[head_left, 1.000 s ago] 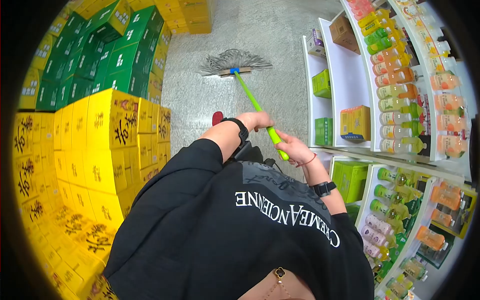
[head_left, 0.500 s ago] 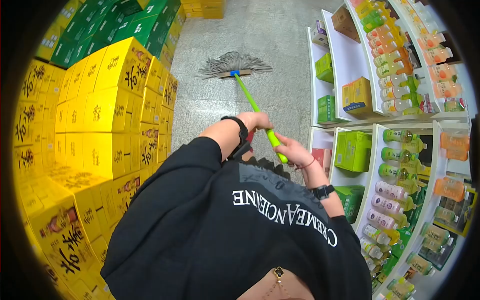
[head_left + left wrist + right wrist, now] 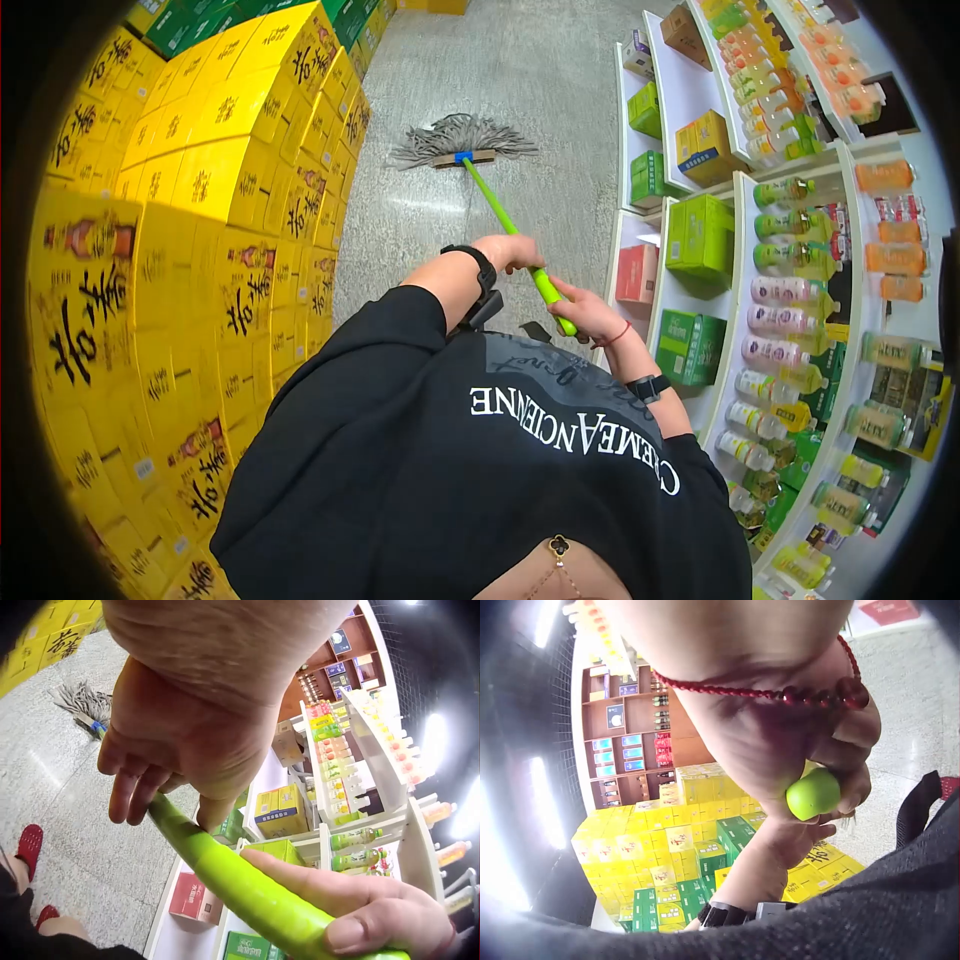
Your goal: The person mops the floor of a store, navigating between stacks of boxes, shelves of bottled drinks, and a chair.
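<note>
A mop with grey strings (image 3: 465, 135) lies spread on the floor ahead, its blue clamp (image 3: 463, 158) joined to a bright green handle (image 3: 492, 200). My left hand (image 3: 508, 252) grips the handle a little below its top end; in the left wrist view its fingers curl around the green shaft (image 3: 247, 889). Nearer my body, my right hand (image 3: 588, 312) holds the upper end, thumb laid along it. The rounded green tip (image 3: 814, 794) pokes out of my right fist in the right wrist view.
Stacked yellow cartons (image 3: 205, 185) line the left side, with green cartons (image 3: 195, 25) behind. White shelves (image 3: 672, 165) run along the right, bearing boxes and rows of drink bottles (image 3: 790, 290). Speckled grey floor (image 3: 570, 130) lies between. A red clog (image 3: 30, 851) shows below.
Shelves and cartons have slid toward the top of the head view as I move backward. The mop has come along, strings dragging over the floor; both hands keep their hold.
</note>
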`<state>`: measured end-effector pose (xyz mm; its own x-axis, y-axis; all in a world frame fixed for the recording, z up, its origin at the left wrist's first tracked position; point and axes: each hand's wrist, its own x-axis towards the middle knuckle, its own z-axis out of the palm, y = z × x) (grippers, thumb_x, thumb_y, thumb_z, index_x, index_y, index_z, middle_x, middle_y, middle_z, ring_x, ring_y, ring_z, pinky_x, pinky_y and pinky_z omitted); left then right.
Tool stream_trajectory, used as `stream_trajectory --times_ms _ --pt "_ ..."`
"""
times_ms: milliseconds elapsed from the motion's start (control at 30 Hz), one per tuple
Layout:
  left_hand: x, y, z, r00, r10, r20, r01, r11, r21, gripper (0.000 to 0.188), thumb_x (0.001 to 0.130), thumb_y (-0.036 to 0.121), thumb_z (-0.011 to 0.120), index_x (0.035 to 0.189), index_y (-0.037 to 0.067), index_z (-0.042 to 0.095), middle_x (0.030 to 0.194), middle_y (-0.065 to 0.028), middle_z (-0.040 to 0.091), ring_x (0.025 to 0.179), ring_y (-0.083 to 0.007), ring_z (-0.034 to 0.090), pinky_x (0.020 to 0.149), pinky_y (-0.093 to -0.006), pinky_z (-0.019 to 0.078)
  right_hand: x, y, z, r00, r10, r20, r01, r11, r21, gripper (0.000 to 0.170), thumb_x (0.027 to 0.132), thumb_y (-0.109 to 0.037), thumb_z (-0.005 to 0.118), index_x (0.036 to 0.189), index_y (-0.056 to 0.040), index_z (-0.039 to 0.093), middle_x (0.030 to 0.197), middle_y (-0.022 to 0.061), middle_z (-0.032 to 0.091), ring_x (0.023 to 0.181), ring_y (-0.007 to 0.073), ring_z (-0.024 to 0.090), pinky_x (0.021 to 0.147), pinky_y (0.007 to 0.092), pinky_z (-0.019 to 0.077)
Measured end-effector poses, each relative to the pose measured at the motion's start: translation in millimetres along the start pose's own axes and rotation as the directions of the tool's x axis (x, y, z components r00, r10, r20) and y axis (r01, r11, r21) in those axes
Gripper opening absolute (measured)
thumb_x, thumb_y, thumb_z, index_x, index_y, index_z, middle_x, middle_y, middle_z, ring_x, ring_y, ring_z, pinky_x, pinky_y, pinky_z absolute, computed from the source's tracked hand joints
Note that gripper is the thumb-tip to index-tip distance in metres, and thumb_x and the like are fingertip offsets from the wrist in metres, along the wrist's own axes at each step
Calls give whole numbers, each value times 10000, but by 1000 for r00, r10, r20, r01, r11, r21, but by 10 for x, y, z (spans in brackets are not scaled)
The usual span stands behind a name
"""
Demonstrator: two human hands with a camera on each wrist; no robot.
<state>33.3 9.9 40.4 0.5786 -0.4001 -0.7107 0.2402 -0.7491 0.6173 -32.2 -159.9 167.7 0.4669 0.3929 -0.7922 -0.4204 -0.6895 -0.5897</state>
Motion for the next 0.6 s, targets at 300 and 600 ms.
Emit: stream_trajectory --times_ms 300,600 --pt "-783 8 2062 999 8 -44 -7 1000 18 529 747 481 532 724 -42 606 602 -129 572 560 -245 592 529 -348 462 -1145 1451 1072 999 -28 43 29 1000 -5 633 792 -200 520 1361 -140 249 661 -10 485 489 66 481 344 215 310" --pt "-1589 -115 3625 1000 19 18 -20 998 54 521 768 487 537 802 -27 616 678 -121 588 599 -247 586 545 -366 468 -2248 2465 2195 1000 -15 4 15 1000 4 642 777 -231 539 1356 -159 271 606 -5 499 436 70 450 355 210 315"
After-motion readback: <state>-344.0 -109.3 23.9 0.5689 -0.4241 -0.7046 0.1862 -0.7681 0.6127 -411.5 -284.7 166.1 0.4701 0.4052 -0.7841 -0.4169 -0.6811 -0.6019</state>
